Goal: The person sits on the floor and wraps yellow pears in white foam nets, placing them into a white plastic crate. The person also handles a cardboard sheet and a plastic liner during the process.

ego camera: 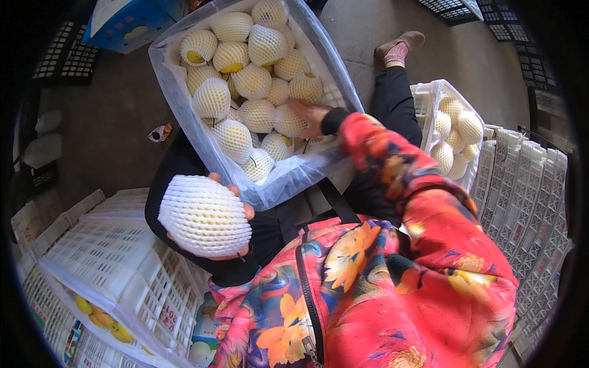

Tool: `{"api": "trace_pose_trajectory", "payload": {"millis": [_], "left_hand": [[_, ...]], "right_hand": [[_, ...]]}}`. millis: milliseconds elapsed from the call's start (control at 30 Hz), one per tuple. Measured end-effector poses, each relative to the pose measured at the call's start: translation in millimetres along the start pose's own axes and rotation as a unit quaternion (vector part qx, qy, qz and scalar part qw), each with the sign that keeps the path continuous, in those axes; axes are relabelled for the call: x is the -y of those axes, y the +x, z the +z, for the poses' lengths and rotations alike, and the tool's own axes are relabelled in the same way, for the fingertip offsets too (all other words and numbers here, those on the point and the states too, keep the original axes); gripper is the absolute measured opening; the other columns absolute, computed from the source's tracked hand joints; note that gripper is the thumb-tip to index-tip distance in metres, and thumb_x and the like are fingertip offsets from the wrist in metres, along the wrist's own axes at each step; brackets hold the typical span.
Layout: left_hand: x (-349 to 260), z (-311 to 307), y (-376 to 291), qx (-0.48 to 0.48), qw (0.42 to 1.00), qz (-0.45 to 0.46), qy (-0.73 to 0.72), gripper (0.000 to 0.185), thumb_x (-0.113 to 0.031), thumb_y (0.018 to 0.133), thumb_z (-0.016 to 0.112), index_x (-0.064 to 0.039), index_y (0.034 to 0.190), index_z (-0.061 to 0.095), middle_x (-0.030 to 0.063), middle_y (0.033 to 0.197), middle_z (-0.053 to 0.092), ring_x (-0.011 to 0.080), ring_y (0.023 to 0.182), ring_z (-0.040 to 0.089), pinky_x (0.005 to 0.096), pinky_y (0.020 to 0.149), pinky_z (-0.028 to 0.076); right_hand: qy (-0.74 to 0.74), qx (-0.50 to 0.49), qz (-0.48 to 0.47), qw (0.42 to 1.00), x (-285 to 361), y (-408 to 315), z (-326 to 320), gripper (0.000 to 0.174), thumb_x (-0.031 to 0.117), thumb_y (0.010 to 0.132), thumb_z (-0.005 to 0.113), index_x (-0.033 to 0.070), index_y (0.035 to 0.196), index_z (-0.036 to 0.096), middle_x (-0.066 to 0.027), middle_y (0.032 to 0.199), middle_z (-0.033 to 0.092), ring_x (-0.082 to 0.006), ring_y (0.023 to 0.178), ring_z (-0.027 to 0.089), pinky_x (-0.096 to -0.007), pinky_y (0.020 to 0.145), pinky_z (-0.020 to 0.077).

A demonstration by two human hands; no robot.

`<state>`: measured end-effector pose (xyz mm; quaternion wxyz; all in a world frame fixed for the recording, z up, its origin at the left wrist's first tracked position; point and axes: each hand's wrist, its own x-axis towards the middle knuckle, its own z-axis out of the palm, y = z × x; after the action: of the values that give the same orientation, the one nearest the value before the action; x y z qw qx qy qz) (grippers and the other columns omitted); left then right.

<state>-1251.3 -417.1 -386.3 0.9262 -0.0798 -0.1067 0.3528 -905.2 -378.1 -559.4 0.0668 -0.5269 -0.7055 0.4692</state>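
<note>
A yellow pear in a white foam net [205,216] lies in my left hand [239,202], whose fingers wrap its far side. In front of me stands a crate with a thin liner [338,69], holding many pears in foam nets [252,81]. My right hand [313,117] is inside this crate at its right side, its fingers on a netted pear [290,120]. Part of that hand is blurred, and whether it grips the pear cannot be told.
At the right, a smaller lined white crate [435,99] holds netted pears, beside stacked white plastic crates [515,221]. Lower left are white crates [156,280] with bare yellow fruit [103,317] in one. A blue carton [133,27] stands upper left. Litter [160,133] lies on the floor.
</note>
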Motion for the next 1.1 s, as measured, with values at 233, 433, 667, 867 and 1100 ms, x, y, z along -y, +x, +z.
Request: {"api": "trace_pose_trajectory", "payload": {"millis": [233, 433, 667, 867, 1100], "left_hand": [[36, -11, 19, -0.122, 0.960, 0.183, 0.174, 0.089, -0.058, 0.083, 0.061, -0.013, 0.151, 0.025, 0.0220, 0.144, 0.036, 0.0478, 0.118, 0.048, 0.0636, 0.078, 0.055], [47, -11, 24, -0.186, 0.927, 0.217, 0.244, 0.078, -0.066, 0.088, 0.044, -0.017, 0.148, 0.033, 0.0230, 0.136, 0.050, 0.0454, 0.106, 0.059, 0.0579, 0.073, 0.058], [58, 5, 32, -0.398, 0.752, 0.239, 0.468, 0.081, -0.072, 0.087, 0.042, -0.019, 0.149, 0.035, 0.0222, 0.138, 0.049, 0.0498, 0.111, 0.057, 0.0613, 0.060, 0.056], [68, -12, 44, -0.344, 0.771, 0.183, 0.503, 0.079, -0.069, 0.088, 0.046, -0.023, 0.150, 0.031, 0.0216, 0.141, 0.045, 0.0471, 0.112, 0.055, 0.0585, 0.062, 0.057], [54, -35, 37, -0.012, 0.959, -0.165, 0.231, 0.068, -0.036, 0.098, 0.056, -0.026, 0.154, 0.019, 0.0082, 0.161, 0.017, 0.0337, 0.145, 0.025, 0.0534, 0.110, 0.037]], "right_hand": [[-0.254, 0.166, 0.093, 0.948, -1, -25, -24, 0.089, 0.034, 0.056, 0.084, 0.001, 0.130, 0.045, -0.0266, 0.124, 0.056, -0.0414, 0.114, 0.058, -0.0424, 0.094, 0.0488], [-0.199, 0.163, 0.151, 0.954, 30, -15, -41, 0.088, 0.046, 0.056, 0.086, 0.003, 0.125, 0.050, -0.0236, 0.101, 0.068, -0.0392, 0.096, 0.066, -0.0428, 0.085, 0.0515], [0.453, -0.028, -0.078, 0.888, 84, -137, -111, 0.090, 0.045, 0.073, 0.078, 0.003, 0.143, 0.041, -0.0183, 0.136, 0.052, -0.0311, 0.126, 0.054, -0.0415, 0.107, 0.0398], [0.856, 0.071, -0.348, 0.376, 64, -215, -26, 0.089, 0.075, 0.087, 0.043, 0.023, 0.155, 0.018, -0.0240, 0.156, 0.024, -0.0650, 0.131, 0.028, -0.0716, 0.093, 0.0450], [0.809, -0.316, -0.268, 0.416, 75, -343, 7, 0.087, 0.068, 0.088, 0.052, 0.009, 0.150, 0.032, -0.0229, 0.142, 0.047, -0.0495, 0.122, 0.052, -0.0651, 0.089, 0.0504]]}}
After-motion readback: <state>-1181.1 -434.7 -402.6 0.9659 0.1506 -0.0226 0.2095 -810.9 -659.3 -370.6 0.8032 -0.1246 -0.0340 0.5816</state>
